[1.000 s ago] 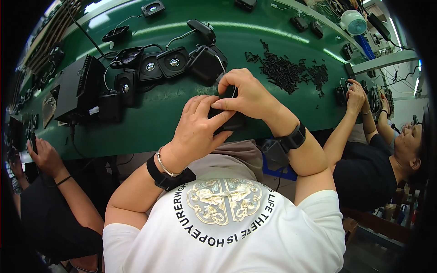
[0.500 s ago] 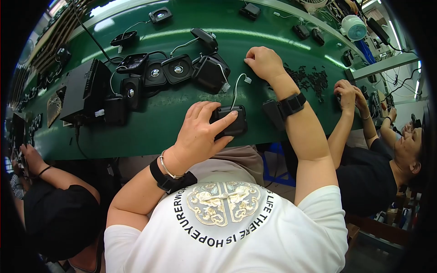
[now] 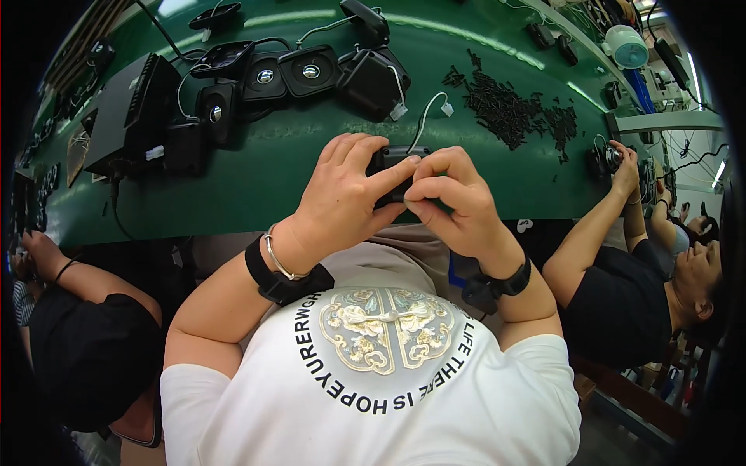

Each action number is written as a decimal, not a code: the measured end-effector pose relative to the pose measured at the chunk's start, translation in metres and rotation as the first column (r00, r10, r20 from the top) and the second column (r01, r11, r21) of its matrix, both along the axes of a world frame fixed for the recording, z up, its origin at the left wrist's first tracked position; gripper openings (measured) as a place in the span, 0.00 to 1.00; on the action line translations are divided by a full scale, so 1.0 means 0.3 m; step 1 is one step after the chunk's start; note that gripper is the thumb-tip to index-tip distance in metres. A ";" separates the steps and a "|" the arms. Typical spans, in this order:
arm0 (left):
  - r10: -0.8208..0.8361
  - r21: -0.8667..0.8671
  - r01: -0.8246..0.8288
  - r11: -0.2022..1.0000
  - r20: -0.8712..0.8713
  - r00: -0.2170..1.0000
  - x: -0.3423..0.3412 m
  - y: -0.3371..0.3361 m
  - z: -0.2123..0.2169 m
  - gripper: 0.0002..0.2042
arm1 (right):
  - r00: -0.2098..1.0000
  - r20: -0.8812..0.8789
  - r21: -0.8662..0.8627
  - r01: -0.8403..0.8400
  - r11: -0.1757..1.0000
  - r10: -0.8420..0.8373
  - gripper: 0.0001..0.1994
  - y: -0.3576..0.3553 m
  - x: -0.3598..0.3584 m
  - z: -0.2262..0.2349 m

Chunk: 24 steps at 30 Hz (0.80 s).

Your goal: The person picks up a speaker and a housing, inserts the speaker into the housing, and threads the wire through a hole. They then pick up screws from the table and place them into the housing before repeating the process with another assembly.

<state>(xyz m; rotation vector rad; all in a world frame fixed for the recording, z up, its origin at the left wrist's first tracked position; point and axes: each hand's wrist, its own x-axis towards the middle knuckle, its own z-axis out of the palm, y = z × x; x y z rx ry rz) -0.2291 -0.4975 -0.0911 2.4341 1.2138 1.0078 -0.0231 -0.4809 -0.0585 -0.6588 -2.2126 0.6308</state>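
A small black speaker box (image 3: 395, 155) lies near the table's front edge, with a short white cable (image 3: 424, 118) and plug rising from its far side. My left hand (image 3: 342, 182) is closed around its left side, index finger across the top and thumb at the near side. At the box's right side, my right hand (image 3: 460, 198) has thumb and index finger pinched together. Whatever sits between those fingertips is too small or hidden to make out. A heap of small black screws (image 3: 505, 113) lies loose beyond my right hand.
Open speaker shells with round drivers (image 3: 311, 70) and a closed black speaker box (image 3: 370, 84) lie ahead on the green table (image 3: 287, 175). A black device box (image 3: 132, 116) with cables stands left. Co-workers sit on both sides; one holds a speaker part (image 3: 612, 158).
My right hand has come back from beside the screw heap to the speaker box, fingers now pinched there. My left hand stays on the box. The whole view has shifted somewhat.
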 end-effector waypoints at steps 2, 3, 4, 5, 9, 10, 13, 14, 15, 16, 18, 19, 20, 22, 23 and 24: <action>0.017 0.027 -0.017 0.999 -0.001 1.000 0.000 0.001 -0.008 0.27 | 0.999 0.004 0.015 0.041 0.999 -0.041 0.07 -0.012 -0.027 -0.041; 0.025 0.040 -0.025 0.999 -0.001 1.000 0.001 0.000 -0.011 0.26 | 0.996 0.007 0.032 0.085 0.996 -0.085 0.06 -0.016 -0.037 -0.056; 0.030 0.038 -0.030 0.999 -0.003 1.000 0.002 -0.005 -0.014 0.26 | 0.992 0.008 0.050 0.125 0.991 -0.126 0.06 -0.021 -0.042 -0.062; 0.033 0.033 -0.033 0.999 0.008 0.999 0.005 -0.009 -0.018 0.26 | 0.993 0.007 0.048 0.121 0.991 -0.122 0.06 -0.025 -0.043 -0.063; 0.035 0.024 -0.036 0.999 0.027 0.999 0.013 -0.011 -0.014 0.24 | 0.980 0.082 0.114 0.171 0.979 -0.181 0.06 -0.039 -0.040 -0.046; 0.032 0.024 -0.032 0.999 0.025 0.999 0.015 -0.004 -0.006 0.24 | 0.975 0.116 0.135 0.175 0.975 -0.191 0.07 -0.037 -0.042 -0.029; 0.020 0.017 -0.021 1.000 0.011 1.000 0.017 0.007 0.017 0.25 | 0.959 0.176 0.188 0.190 0.964 -0.223 0.09 -0.036 -0.045 0.008; 0.018 0.002 -0.018 1.000 0.005 1.000 0.021 0.002 0.027 0.25 | 0.956 0.185 0.157 0.201 0.967 -0.228 0.09 -0.041 -0.043 0.014; 0.015 -0.012 -0.015 1.000 -0.002 1.000 0.026 -0.002 0.038 0.26 | 0.953 0.193 0.126 0.212 0.969 -0.234 0.09 -0.046 -0.041 0.020; 0.005 0.003 -0.005 1.000 -0.006 1.000 0.027 0.002 0.054 0.26 | 0.950 0.200 0.099 0.226 0.969 -0.242 0.09 -0.042 -0.035 0.029; -0.005 -0.028 0.004 1.000 -0.039 0.999 0.031 0.008 0.088 0.28 | 0.955 0.170 0.094 0.228 0.969 -0.241 0.09 -0.032 -0.013 0.056; -0.005 -0.044 0.002 0.999 -0.059 0.998 0.033 0.009 0.107 0.29 | 0.964 0.145 0.074 0.213 0.974 -0.222 0.09 -0.026 -0.004 0.070; -0.009 -0.029 0.007 1.000 -0.068 0.998 0.038 0.011 0.124 0.29 | 0.972 0.120 0.055 0.197 0.979 -0.203 0.09 -0.018 0.007 0.084; -0.026 -0.066 0.022 0.998 -0.064 0.998 0.044 0.010 0.145 0.30 | 0.969 0.075 0.033 0.233 0.972 -0.235 0.09 0.005 0.054 0.104; -0.034 -0.086 0.029 0.996 -0.063 0.997 0.047 0.014 0.155 0.31 | 0.964 0.040 -0.005 0.262 0.965 -0.262 0.09 0.019 0.090 0.113; -0.028 -0.074 0.023 0.997 -0.076 0.997 0.049 0.014 0.163 0.31 | 0.959 0.004 -0.045 0.284 0.958 -0.284 0.08 0.030 0.124 0.114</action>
